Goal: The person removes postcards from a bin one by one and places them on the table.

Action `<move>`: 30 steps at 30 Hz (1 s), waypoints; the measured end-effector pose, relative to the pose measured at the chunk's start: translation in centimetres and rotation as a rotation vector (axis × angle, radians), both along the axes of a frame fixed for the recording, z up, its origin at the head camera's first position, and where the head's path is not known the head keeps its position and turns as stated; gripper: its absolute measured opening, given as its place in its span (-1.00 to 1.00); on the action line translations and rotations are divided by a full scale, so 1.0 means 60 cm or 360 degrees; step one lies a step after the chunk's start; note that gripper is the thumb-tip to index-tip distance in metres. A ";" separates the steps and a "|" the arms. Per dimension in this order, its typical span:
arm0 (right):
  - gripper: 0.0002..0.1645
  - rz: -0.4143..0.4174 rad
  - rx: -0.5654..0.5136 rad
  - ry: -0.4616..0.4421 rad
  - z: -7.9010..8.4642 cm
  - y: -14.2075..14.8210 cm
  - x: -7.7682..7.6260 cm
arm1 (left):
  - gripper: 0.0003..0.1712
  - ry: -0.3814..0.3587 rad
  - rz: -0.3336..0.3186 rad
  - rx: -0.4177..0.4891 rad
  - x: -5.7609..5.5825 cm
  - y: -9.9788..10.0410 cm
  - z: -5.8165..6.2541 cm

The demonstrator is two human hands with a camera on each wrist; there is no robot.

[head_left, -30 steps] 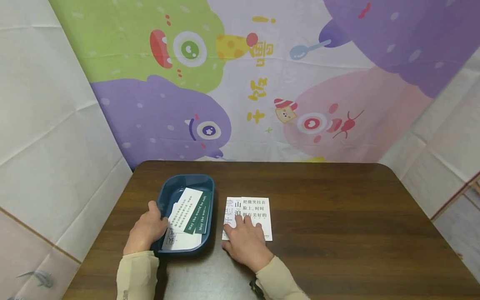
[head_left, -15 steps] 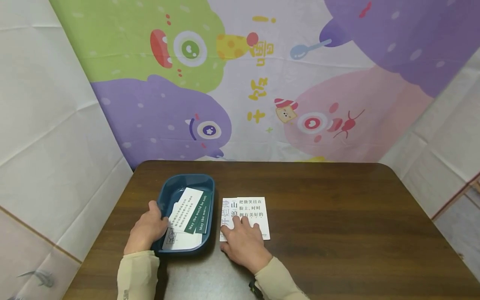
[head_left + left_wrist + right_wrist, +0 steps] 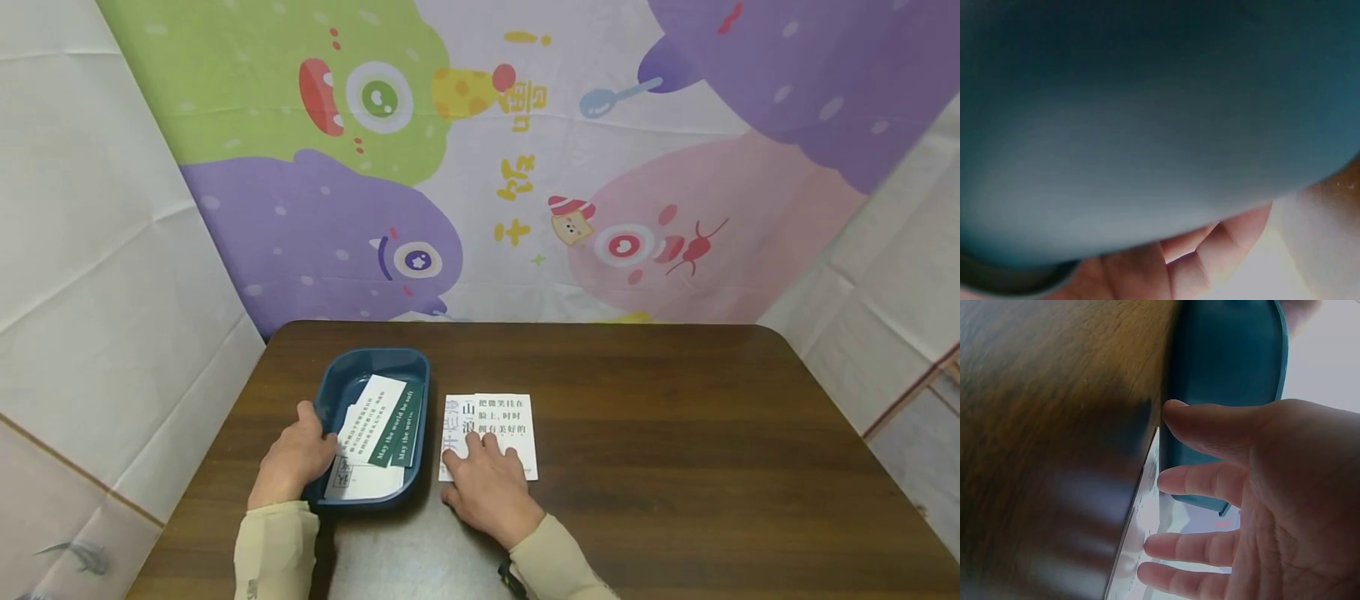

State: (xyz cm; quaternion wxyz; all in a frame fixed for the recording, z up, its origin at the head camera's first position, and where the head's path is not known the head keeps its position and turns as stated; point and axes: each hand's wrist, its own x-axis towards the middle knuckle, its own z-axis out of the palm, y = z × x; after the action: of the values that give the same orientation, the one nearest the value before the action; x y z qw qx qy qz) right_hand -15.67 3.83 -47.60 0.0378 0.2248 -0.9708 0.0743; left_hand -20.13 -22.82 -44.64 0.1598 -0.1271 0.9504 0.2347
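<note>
On the left of the table stands a blue tray [image 3: 352,385] with white cards [image 3: 375,404] and green cards [image 3: 409,421] overlapping inside it. My left hand [image 3: 292,460] grips its left wall, thumb over the rim; in the left wrist view the fingers [image 3: 1194,265] lie partly hidden behind the tray wall. Two overlapping white printed cards [image 3: 504,414] lie flat on the table to the right of the tray. My right hand [image 3: 491,493] rests on them with fingers spread, and in the right wrist view its fingertips [image 3: 1163,545] touch the card surface.
The brown wooden table [image 3: 675,450] extends well to the right of the cards. A cartoon-printed cloth [image 3: 525,167] hangs behind its far edge. White cloth panels [image 3: 112,208] flank both sides.
Under my right hand, the two white cards have slid slightly left, closer to the tray. The left hand and the tray keep their place.
</note>
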 end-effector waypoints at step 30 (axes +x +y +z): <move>-0.56 0.0228 -0.0255 0.0295 0.074 -0.071 -0.025 | -0.29 0.0008 -0.0036 -0.0048 0.001 -0.001 -0.003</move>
State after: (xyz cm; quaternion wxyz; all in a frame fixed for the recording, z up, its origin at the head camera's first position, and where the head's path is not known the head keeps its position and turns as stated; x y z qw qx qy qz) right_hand -17.20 -0.46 -43.15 0.1398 0.2957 -0.9356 0.1328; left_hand -20.09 -22.88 -44.80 0.1582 -0.1182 0.9556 0.2189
